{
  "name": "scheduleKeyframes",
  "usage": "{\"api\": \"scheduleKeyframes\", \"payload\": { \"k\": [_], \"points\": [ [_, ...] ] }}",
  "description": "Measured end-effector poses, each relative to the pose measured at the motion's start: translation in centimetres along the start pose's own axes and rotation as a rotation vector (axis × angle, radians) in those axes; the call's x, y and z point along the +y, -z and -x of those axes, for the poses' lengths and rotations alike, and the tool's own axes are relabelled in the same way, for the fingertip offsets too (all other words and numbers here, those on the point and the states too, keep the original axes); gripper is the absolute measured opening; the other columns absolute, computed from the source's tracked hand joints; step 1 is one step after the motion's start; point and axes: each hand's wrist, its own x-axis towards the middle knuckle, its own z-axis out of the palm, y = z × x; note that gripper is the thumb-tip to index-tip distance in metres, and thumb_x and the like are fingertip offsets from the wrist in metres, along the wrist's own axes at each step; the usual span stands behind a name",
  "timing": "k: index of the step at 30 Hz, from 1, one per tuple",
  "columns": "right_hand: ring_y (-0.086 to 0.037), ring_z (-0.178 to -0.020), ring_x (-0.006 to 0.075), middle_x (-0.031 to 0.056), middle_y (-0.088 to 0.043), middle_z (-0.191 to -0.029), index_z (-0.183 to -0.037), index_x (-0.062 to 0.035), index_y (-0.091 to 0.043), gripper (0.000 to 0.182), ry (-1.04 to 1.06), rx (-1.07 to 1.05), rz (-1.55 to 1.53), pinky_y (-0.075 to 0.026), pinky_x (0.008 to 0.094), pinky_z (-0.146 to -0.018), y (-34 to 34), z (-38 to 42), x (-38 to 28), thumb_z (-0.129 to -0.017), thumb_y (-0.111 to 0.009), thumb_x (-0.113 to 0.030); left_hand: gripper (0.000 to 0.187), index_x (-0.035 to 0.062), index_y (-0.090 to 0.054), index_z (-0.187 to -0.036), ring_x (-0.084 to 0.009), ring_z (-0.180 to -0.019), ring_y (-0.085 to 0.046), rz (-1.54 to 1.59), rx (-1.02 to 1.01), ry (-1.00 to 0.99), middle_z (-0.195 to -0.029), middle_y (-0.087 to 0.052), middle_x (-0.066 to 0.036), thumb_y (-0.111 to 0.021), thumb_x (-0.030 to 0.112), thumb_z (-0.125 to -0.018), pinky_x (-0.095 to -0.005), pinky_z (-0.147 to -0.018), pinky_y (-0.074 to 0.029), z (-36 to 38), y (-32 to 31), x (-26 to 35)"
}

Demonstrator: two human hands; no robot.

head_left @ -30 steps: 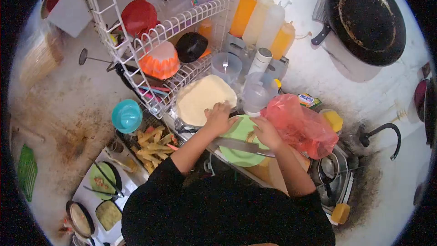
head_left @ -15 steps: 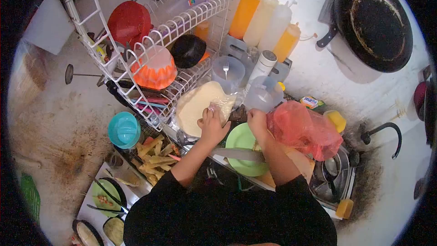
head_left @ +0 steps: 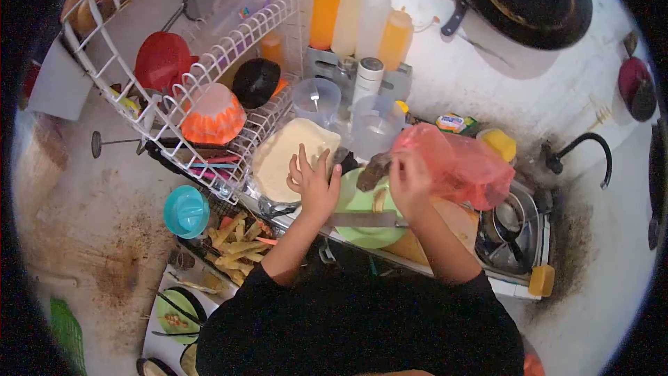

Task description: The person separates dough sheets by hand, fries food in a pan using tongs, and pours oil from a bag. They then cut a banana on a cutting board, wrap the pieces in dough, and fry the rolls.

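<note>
My left hand (head_left: 314,184) is spread with its fingers apart over the lower right part of a pale, cream-coloured mass (head_left: 282,157) in a container. My right hand (head_left: 409,179) has its fingers pressed together at a dark brown piece (head_left: 374,171), above the green plate (head_left: 353,198). A wide knife blade (head_left: 365,220) lies across the plate. On the plate, beside my right hand, is a small light brown piece (head_left: 380,199). A red plastic bag (head_left: 456,163) sits just right of my right hand.
A white wire rack (head_left: 240,47) stands at the upper left. Behind the hands are clear tubs (head_left: 376,125) and squeeze bottles (head_left: 353,17). The sink (head_left: 515,237) and black faucet (head_left: 584,141) are at the right, a turquoise cup (head_left: 186,212) at the left.
My left hand has opened, and the clear plastic by it is gone from there. My right hand has lifted slightly, with the dark brown piece now over the plate. The view has shifted.
</note>
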Motion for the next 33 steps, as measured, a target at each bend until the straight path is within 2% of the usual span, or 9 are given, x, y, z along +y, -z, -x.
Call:
{"api": "scheduleKeyframes", "payload": {
  "k": [4,7,11,14,18,21,24,28,33],
  "points": [
    [-0.057,-0.069,0.027,0.0139,-0.057,-0.076,-0.077,-0.0008,-0.054,0.006,-0.472,-0.046,-0.188,-0.045,0.0326,-0.063,4.9,1.1,-0.9,-0.073,-0.056,0.003,0.049,0.0036,-0.044,-0.119,-0.0275,-0.108,-0.043,0.783,-0.246,-0.337,-0.121,-0.042,-0.02,-0.061,0.023,-0.077,-0.0406,-0.089,-0.035,2.1,1.8,4.6],
    [-0.057,-0.067,0.0202,0.0096,-0.056,-0.071,-0.074,-0.0003,-0.053,0.004,-0.457,-0.076,-0.25,-0.045,0.0281,-0.062,7.8,3.0,-0.2,-0.076,-0.056,0.0,0.044,0.0001,-0.044,-0.117,-0.0145,-0.092,-0.053,1.412,-0.911,-0.061,-0.105,-0.054,-0.01,-0.061,0.012,-0.078,-0.0266,-0.081,-0.042,4.6,1.9,9.3],
    [-0.056,-0.067,0.016,0.0038,-0.058,-0.073,-0.074,-0.0019,-0.054,0.007,-0.744,-0.022,-0.534,-0.045,0.0257,-0.061,11.2,6.4,2.4,-0.08,-0.056,-0.004,0.034,-0.0011,-0.047,-0.114,-0.0097,-0.088,-0.052,1.443,-1.228,-0.041,-0.095,-0.057,-0.003,-0.055,0.005,-0.081,-0.0242,-0.075,-0.044,5.8,-0.5,11.2],
    [-0.056,-0.071,0.0157,0.003,-0.058,-0.079,-0.078,-0.0043,-0.055,0.007,-1.236,0.003,-1.109,-0.045,0.0245,-0.064,13.9,9.8,4.4,-0.083,-0.053,-0.007,0.03,-0.0008,-0.049,-0.112,-0.0088,-0.087,-0.052,1.449,-1.363,0.151,-0.095,-0.057,-0.002,-0.052,0.005,-0.082,-0.0239,-0.076,-0.043,6.7,-1.3,12.8],
    [-0.056,-0.091,0.0204,0.0097,-0.058,-0.1,-0.105,-0.0047,-0.053,0.031,-1.352,0.063,-1.337,-0.045,0.0348,-0.079,16.3,12.1,2.4,-0.088,-0.044,-0.028,0.03,0.0016,-0.05,-0.113,-0.0093,-0.092,-0.05,1.417,-1.48,0.171,-0.1,-0.055,-0.001,-0.049,0.01,-0.084,-0.0253,-0.082,-0.041,8.5,-3.5,14.6],
    [-0.049,-0.106,0.0246,0.013,-0.05,-0.117,-0.118,-0.004,-0.042,0.046,-1.26,0.05,-1.671,-0.039,0.0407,-0.09,16.6,14.2,1.7,-0.087,-0.044,-0.038,0.037,-0.0014,-0.043,-0.121,-0.0135,-0.106,-0.044,1.212,-1.21,0.001,-0.118,-0.047,-0.004,-0.046,0.014,-0.088,-0.0262,-0.091,-0.036,10.2,-4.8,16.1],
    [-0.051,-0.102,0.0248,0.0112,-0.05,-0.117,-0.12,-0.0061,-0.04,0.048,-1.311,0.073,-1.559,-0.041,0.0415,-0.087,16.6,15.4,1.3,-0.087,-0.042,-0.041,0.042,-0.0019,-0.036,-0.125,-0.0176,-0.109,-0.042,1.282,-1.368,0.171,-0.122,-0.044,-0.008,-0.044,0.021,-0.091,-0.0289,-0.093,-0.035,11.9,-6.1,17.9],
    [-0.046,-0.109,0.0265,0.013,-0.049,-0.118,-0.122,-0.0064,-0.039,0.046,-1.473,0.194,-1.554,-0.038,0.0426,-0.09,17.0,18.0,3.4,-0.088,-0.043,-0.037,0.041,-0.0018,-0.038,-0.117,-0.0242,-0.105,-0.047,0.882,-0.983,-0.245,-0.111,-0.05,-0.015,-0.045,0.028,-0.09,-0.0336,-0.09,-0.036,12.9,-6.6,19.4],
    [-0.055,-0.075,0.0218,0.0067,-0.054,-0.085,-0.1,-0.0086,-0.047,0.037,-1.522,0.205,-1.197,-0.049,0.0411,-0.065,20.1,17.1,7.2,-0.082,-0.054,-0.041,0.039,-0.0011,-0.041,-0.109,-0.0348,-0.096,-0.049,0.837,-0.809,-0.358,-0.1,-0.05,-0.023,-0.053,0.024,-0.081,-0.0407,-0.084,-0.038,10.5,-4.2,18.8]
  ]
}}
